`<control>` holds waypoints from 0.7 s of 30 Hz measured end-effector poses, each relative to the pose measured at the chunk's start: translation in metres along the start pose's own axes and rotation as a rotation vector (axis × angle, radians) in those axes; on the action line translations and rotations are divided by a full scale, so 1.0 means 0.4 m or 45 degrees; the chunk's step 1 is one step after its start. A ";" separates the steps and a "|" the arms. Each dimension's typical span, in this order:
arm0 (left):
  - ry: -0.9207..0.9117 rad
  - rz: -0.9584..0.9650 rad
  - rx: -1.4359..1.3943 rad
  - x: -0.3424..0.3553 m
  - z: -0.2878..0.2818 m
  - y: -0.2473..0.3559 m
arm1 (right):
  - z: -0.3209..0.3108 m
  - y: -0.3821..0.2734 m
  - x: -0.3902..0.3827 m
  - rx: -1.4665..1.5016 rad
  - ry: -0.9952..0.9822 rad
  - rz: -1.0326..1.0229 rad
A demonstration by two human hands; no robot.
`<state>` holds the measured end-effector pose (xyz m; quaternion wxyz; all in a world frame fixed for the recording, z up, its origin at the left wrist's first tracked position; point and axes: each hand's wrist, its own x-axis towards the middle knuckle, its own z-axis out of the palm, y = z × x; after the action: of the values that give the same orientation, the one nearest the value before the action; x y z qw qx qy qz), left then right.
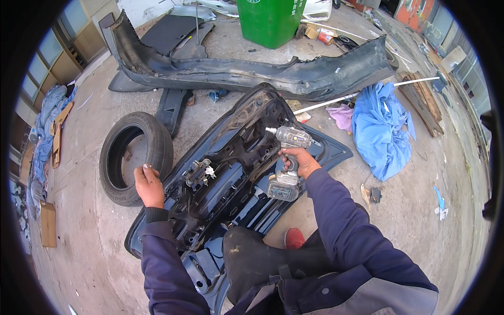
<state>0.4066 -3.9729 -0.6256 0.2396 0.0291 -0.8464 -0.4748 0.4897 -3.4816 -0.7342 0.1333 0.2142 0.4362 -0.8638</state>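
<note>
My right hand [300, 160] is wrapped round the grip of a cordless impact wrench [294, 136], its socket end pointing left over a dark blue car trunk lid [215, 197]. The lid lies on the ground in front of me, inner side up. A metal latch [198, 174] with a whitish part shows on it, between my hands. My left hand [149, 185] is raised beside the lid's left edge, in front of a tyre [161, 140]. Its fingers are closed, thumb and fingertips together; whatever they pinch is too small to make out.
A long black bumper [252, 73] stretches across beyond the lid, with a green bin [270, 23] behind it. To the right lie a blue cloth [383, 131], a pink cloth [341, 116] and wooden boards [422, 105]. Cardboard [48, 224] and clothing [50, 113] line the left side.
</note>
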 end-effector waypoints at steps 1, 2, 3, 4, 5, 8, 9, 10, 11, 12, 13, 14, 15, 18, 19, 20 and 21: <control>0.028 0.047 0.093 0.020 -0.002 -0.043 | -0.029 -0.020 0.020 0.010 0.124 0.013; 0.050 0.084 0.185 0.038 -0.001 -0.083 | -0.058 -0.040 0.040 0.012 0.254 0.025; 0.069 0.122 0.277 0.051 0.005 -0.119 | -0.088 -0.053 0.057 0.016 0.319 0.025; 0.084 0.086 0.285 0.055 0.016 -0.154 | -0.120 -0.062 0.074 0.062 0.397 0.067; 0.097 0.036 0.291 0.054 0.029 -0.183 | -0.148 -0.063 0.089 0.073 0.405 0.039; 0.213 -0.032 0.361 0.066 0.058 -0.239 | -0.221 -0.049 0.144 0.109 0.496 0.045; 0.215 -0.046 0.378 0.069 0.062 -0.248 | -0.240 -0.041 0.164 0.106 0.507 0.042; 0.211 -0.067 0.366 0.069 0.068 -0.253 | -0.257 -0.034 0.185 0.101 0.533 0.057; 0.195 -0.039 0.419 0.072 0.069 -0.253 | -0.269 -0.030 0.206 0.121 0.547 0.073; 0.204 -0.048 0.406 0.071 0.070 -0.251 | -0.278 -0.026 0.225 0.123 0.544 0.060; 0.214 -0.055 0.388 0.069 0.072 -0.246 | -0.286 -0.023 0.242 0.140 0.525 0.053; 0.212 -0.080 0.343 0.067 0.075 -0.238 | -0.292 -0.023 0.257 0.152 0.529 0.050; 0.243 -0.050 0.363 0.063 0.077 -0.231 | -0.294 -0.024 0.271 0.155 0.522 0.045; 0.285 -0.059 0.302 0.045 0.083 -0.208 | -0.298 -0.028 0.297 0.152 0.497 0.011; 0.289 -0.085 0.253 0.040 0.084 -0.202 | -0.298 -0.028 0.303 0.149 0.486 -0.010; 0.288 -0.128 0.195 0.036 0.084 -0.197 | -0.297 -0.028 0.308 0.135 0.483 -0.027; 0.284 -0.103 0.196 0.035 0.084 -0.194 | -0.297 -0.028 0.313 0.134 0.503 0.007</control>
<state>0.3658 -3.9927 -0.6985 0.3098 0.1341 -0.8465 -0.4117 0.4059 -3.3842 -0.8497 0.0360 0.3871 0.4075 -0.8263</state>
